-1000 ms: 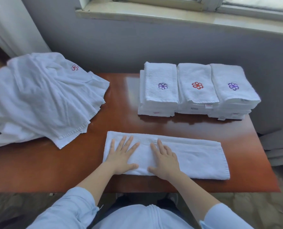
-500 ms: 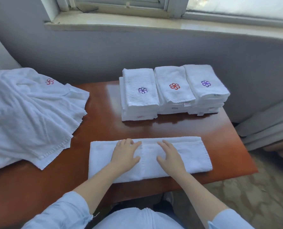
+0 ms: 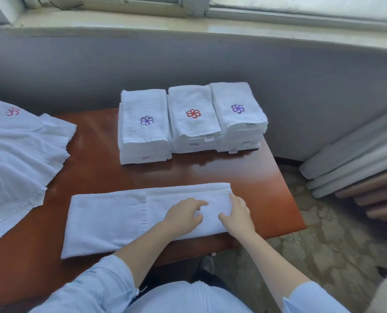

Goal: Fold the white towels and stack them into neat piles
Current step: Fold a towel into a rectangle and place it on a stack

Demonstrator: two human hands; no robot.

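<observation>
A white towel (image 3: 111, 220), folded into a long strip, lies across the near part of the brown table (image 3: 210, 175). A hemmed edge crosses it near the middle. Both hands lie on its right end. My left hand (image 3: 183, 214) rests on top, index finger pointing right. My right hand (image 3: 237, 214) covers the towel's right edge, fingertips at the far corner and thumb on the cloth. Three piles of folded towels (image 3: 191, 118) with purple and red flower logos stand side by side at the back. A heap of unfolded towels (image 3: 18, 159) lies on the left.
A grey wall and window sill (image 3: 188, 30) run behind the table. Right of the table, stacked grey and brown panels (image 3: 357, 168) lean on the patterned floor. The table's right edge is just beyond my right hand.
Both hands have slid from the middle of the strip to its right end. The camera has turned to the right; the towel itself has not moved.
</observation>
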